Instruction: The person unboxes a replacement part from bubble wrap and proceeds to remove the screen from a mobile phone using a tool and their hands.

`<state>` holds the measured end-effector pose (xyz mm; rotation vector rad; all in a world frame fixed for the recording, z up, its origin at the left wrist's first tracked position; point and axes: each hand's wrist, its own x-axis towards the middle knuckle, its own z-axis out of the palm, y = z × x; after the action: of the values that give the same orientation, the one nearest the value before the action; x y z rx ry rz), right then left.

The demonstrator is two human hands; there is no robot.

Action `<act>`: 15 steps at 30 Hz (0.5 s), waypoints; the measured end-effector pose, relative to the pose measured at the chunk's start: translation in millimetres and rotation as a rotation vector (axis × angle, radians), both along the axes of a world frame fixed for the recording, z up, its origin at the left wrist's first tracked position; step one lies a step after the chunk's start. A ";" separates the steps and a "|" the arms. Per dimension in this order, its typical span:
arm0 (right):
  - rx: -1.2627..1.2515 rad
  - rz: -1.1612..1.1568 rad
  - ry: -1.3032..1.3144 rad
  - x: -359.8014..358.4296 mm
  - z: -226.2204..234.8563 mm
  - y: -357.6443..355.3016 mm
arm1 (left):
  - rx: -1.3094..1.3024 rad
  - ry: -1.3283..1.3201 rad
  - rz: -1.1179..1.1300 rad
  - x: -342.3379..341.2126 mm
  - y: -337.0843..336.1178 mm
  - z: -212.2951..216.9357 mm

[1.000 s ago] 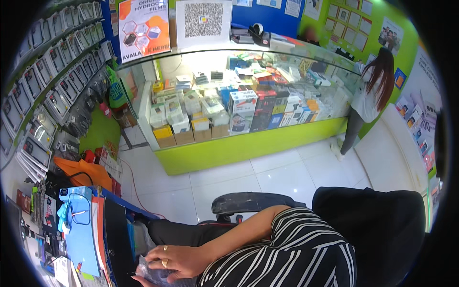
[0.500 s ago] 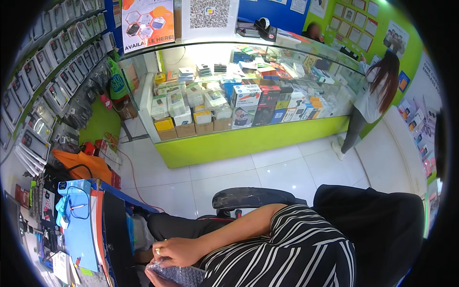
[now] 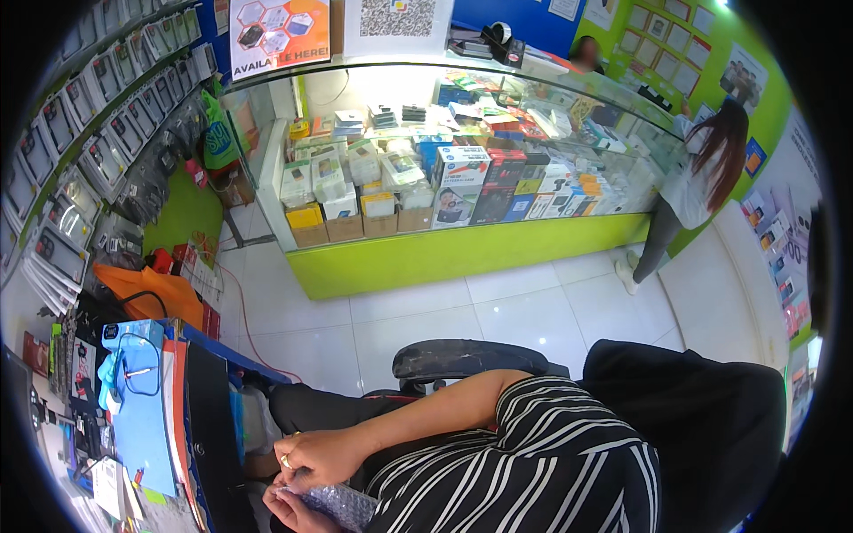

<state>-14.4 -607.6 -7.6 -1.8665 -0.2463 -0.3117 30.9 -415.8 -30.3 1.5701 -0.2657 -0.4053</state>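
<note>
A piece of clear bubble wrap [image 3: 346,503] lies low in front of my striped shirt, between my two hands. My right hand [image 3: 322,455], with a ring on one finger, reaches across from above and pinches the wrap's left end. Just below it, my left hand [image 3: 298,512] closes on the same end, thumb and fingers nearly meeting my right fingertips. Whether anything is inside the wrap I cannot tell. The lower part of my left hand is cut by the picture's edge.
Left of my hands stands a desk with a blue folder [image 3: 147,435] and a blue box [image 3: 131,335]. A chair armrest [image 3: 471,357] is beside my right arm. Beyond the tiled floor runs a glass display counter [image 3: 480,251]; a person [image 3: 706,169] stands at its right end.
My fingers have drawn closer together at the left end of the bubble wrap, and my right hand has shifted slightly left. The view has tilted down a little.
</note>
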 end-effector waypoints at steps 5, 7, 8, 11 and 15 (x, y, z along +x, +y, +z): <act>0.027 0.185 0.083 27.7 -6.1 -18.1 | -0.050 -0.039 -0.088 9.3 -7.0 14.8; 0.094 0.207 0.165 28.2 11.6 -22.7 | -0.319 0.162 -0.216 16.5 -0.1 8.9; 0.132 0.207 0.309 24.6 22.4 -29.4 | -0.283 0.176 -0.241 16.6 -0.4 6.8; 0.360 0.258 0.708 25.9 43.6 -26.0 | -0.426 0.215 -0.311 10.2 4.9 1.8; 0.320 0.293 0.686 42.1 40.9 -15.2 | -0.448 0.190 -0.205 4.0 3.9 13.5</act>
<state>27.7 -622.9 33.3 -1.4926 0.0072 0.4656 34.9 -411.9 -16.8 1.0616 -0.3446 -0.6055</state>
